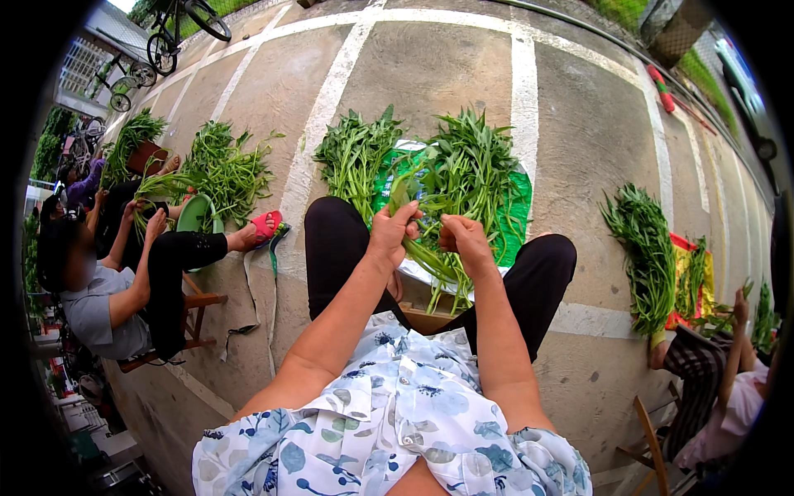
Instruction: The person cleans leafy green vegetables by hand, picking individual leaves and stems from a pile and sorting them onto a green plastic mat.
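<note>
My left hand (392, 235) is closed around a small bunch of leafy green stems (426, 258), which look like water spinach. The leaves point up and away, and the stems slant down to the right. Close beside it, my right hand (468, 242) has its fingers curled into a pinch; whatever may be between them is hidden. Beyond my hands lie two heaps of the same greens, a left heap (357, 161) and a right heap (475, 161). Under them is a green and white plastic sheet (517, 202), which shows between and beside the heaps.
At the left a seated person (124, 289) handles greens over a green basin (197, 217), near another pile (227, 165). On the right, a second seated person (728, 388) is beside a tall heap (641, 256) and a red-yellow sheet (683, 248). Bicycles (165, 45) stand far left.
</note>
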